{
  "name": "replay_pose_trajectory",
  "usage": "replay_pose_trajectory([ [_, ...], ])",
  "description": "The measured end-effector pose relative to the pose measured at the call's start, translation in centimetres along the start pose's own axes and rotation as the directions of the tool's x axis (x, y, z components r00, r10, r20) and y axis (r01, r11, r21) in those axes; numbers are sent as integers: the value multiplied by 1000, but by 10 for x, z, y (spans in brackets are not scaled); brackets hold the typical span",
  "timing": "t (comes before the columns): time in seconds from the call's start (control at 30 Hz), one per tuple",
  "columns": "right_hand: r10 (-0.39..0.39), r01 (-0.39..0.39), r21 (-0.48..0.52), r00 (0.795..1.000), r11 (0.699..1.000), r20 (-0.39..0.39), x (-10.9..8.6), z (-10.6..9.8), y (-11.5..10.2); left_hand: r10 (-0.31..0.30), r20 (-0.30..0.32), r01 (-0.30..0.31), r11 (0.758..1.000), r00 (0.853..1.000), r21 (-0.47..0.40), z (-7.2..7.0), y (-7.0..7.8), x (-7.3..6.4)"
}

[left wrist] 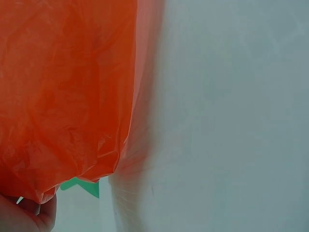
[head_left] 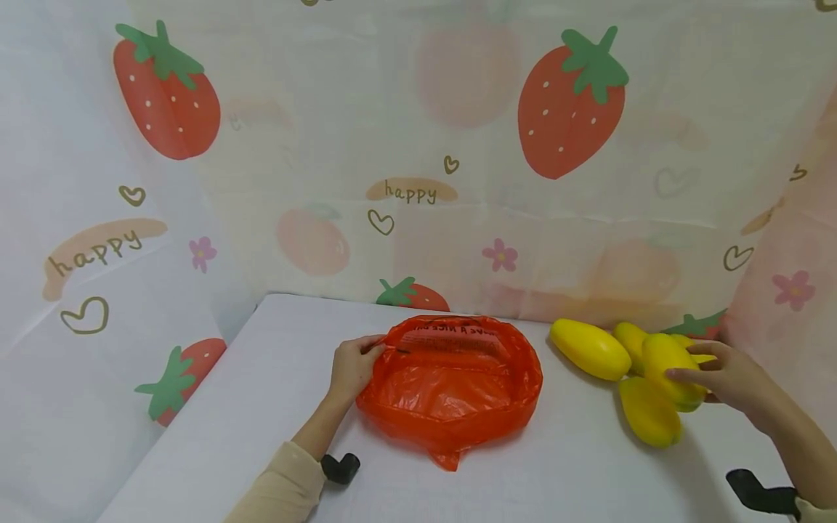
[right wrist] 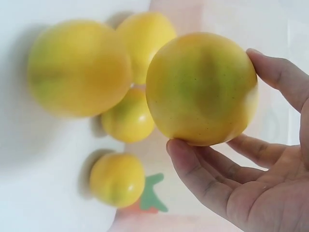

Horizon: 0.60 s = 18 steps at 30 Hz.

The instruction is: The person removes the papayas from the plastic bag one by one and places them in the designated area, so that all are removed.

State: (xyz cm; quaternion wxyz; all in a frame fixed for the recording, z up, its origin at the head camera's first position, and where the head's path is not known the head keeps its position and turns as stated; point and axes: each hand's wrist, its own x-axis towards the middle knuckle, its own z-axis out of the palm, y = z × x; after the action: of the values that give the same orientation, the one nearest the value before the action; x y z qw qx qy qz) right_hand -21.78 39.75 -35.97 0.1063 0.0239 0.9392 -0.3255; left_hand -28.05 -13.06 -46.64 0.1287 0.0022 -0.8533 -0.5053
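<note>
An open-mouthed red plastic bag (head_left: 451,432) stands on the white table. My left hand (head_left: 353,369) pinches its rim at the left side; in the left wrist view the bag (left wrist: 67,96) hides part of the fingers. To the right, my right hand (head_left: 739,378) holds an oblong yellow fruit (head_left: 667,362) between thumb and fingertips. Its rounded, greenish end faces the right wrist camera, and the held fruit (right wrist: 202,87) looks raised above the others. Around it lie several similar fruits, one to the left (head_left: 591,350) and one in front (head_left: 649,414).
A pale cloth wall (head_left: 418,109) printed with strawberries and hearts rises behind the white table (head_left: 261,363), and continues at both sides. Dark wrist-camera mounts stick out by the left wrist (head_left: 340,469) and right wrist (head_left: 761,494).
</note>
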Motion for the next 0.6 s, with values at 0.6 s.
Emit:
replay_pose_trajectory([
  [0.6, 153, -149, -112, 988, 982, 30, 4, -5, 40, -4, -5, 4, 1000, 1000, 7, -3, 1, 0],
])
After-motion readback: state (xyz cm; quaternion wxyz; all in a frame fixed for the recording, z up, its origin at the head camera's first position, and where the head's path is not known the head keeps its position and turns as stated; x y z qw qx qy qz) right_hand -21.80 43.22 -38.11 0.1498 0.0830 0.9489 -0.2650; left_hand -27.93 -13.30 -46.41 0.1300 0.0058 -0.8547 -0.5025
